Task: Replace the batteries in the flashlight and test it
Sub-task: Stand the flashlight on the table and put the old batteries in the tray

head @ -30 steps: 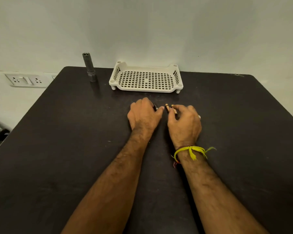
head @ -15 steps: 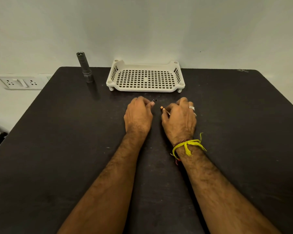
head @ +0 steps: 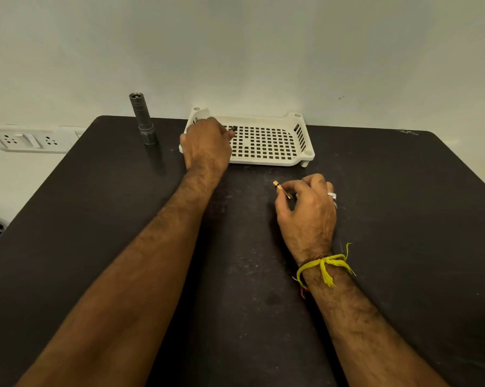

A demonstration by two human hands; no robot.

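A grey metal flashlight (head: 143, 118) stands upright on its head at the back left of the black table (head: 96, 219). My left hand (head: 206, 145) reaches over the left end of the white slotted tray (head: 277, 162), its fingers closed on a small dark battery (head: 233, 129) whose tip shows past the fingertips. My right hand (head: 308, 210) rests on the table in front of the tray, pinching a gold-coloured battery (head: 281, 188) that sticks out to the left. A yellow thread is tied around my right wrist.
A white wall socket plate (head: 32, 139) sits on the wall left of the table. The wall rises directly behind the tray and flashlight. The table's right edge runs diagonally at the far right.
My left hand has moved forward from the table's middle to over the tray's left end, carrying the dark battery. My right hand stayed in place, holding the gold battery.
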